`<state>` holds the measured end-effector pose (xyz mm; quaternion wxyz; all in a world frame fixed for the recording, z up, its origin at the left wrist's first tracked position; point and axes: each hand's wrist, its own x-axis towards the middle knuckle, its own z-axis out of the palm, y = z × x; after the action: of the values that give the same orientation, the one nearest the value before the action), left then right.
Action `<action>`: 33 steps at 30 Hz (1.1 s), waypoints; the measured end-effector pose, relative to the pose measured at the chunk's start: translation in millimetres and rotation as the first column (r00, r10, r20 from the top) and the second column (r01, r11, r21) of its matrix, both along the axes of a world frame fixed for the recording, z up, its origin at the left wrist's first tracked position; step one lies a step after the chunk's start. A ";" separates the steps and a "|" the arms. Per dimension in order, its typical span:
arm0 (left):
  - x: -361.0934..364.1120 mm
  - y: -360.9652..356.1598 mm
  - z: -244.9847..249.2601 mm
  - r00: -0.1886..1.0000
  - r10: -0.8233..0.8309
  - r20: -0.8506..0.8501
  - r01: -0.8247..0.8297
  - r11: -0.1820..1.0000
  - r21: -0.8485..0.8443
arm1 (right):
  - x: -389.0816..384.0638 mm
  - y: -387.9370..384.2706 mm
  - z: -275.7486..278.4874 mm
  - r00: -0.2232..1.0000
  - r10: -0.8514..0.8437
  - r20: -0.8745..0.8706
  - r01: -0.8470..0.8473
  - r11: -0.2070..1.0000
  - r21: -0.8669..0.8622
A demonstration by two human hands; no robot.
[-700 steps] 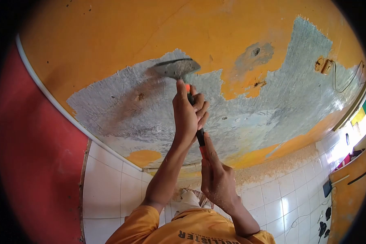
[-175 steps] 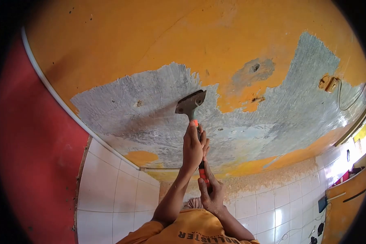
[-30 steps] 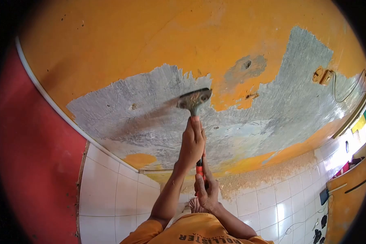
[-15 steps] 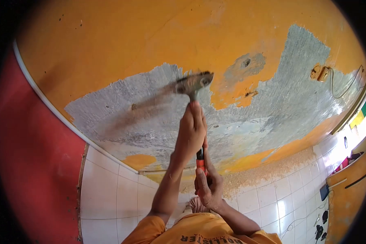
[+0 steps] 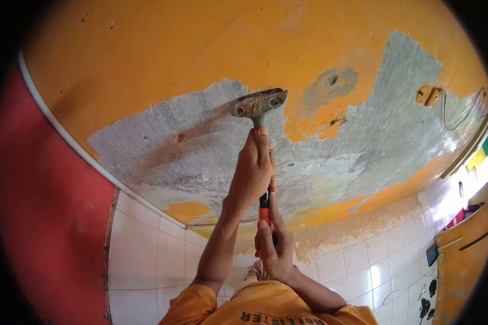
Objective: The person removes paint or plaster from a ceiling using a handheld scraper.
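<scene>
Paint removal looks roughly half done to us: our left hand (image 5: 255, 168) and right hand (image 5: 275, 250) both clench the scraper (image 5: 258, 104) handle, its blade pressed mid-ceiling (image 5: 374, 141), where the bare grey patch (image 5: 162, 146) meets the orange paint (image 5: 173, 49) covering the far side and edges.

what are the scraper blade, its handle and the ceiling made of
The scraper blade looks like dull grey steel, with two screws. The handle is red and black, likely plastic or rubber. The ceiling is matte orange paint over grey, scratched plaster or cement.
</scene>
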<state>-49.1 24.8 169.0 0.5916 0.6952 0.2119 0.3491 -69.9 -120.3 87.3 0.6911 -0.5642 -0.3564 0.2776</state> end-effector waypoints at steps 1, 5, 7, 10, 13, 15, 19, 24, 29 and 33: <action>1.0 1.2 -8.2 1.000 0.008 0.007 -0.008 1.000 0.017 | -2.3 2.5 -9.5 0.999 -0.029 0.034 0.029 1.000 0.000; 2.1 0.8 -44.9 0.999 0.008 -0.032 -0.009 0.999 -0.032 | -0.5 9.5 -52.4 0.988 -0.069 0.136 0.063 0.997 0.046; 0.0 3.8 -22.1 0.999 -0.027 -0.018 0.026 0.999 -0.032 | -2.9 4.6 -26.4 0.999 -0.016 0.046 0.015 1.000 0.027; -10.2 8.1 13.3 0.996 -0.082 -0.027 0.081 0.996 -0.034 | -13.1 2.3 12.9 0.998 0.034 -0.054 -0.031 0.998 0.061; -7.5 15.2 -15.1 0.998 -0.064 0.003 0.064 0.998 0.016 | -12.0 11.5 -15.7 1.000 -0.007 0.014 0.007 0.999 0.039; -7.7 8.8 -25.2 0.999 -0.037 -0.025 0.037 0.999 -0.001 | -12.2 12.7 -30.7 0.996 -0.024 0.088 0.019 0.998 0.051; -6.0 11.8 1.2 0.995 -0.074 0.070 0.074 0.997 0.002 | -6.5 9.5 0.1 0.998 0.004 0.057 -0.005 1.000 0.025; -8.7 15.0 -5.6 0.997 -0.070 0.029 0.070 0.997 0.020 | -16.5 11.3 -0.6 1.000 -0.024 -0.015 0.025 1.000 0.012; -2.7 14.4 -35.1 0.998 -0.046 0.046 0.044 0.998 0.053 | -11.8 18.1 -32.8 0.987 -0.115 0.111 0.111 0.993 0.048; -5.7 17.2 10.4 0.991 -0.078 0.110 0.073 0.996 0.057 | -15.8 16.8 15.8 0.997 -0.072 0.005 0.072 0.996 0.052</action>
<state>-54.8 42.0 179.4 0.5968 0.6974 0.1427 0.3702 -85.7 -103.5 103.1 0.7139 -0.5596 -0.3451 0.2413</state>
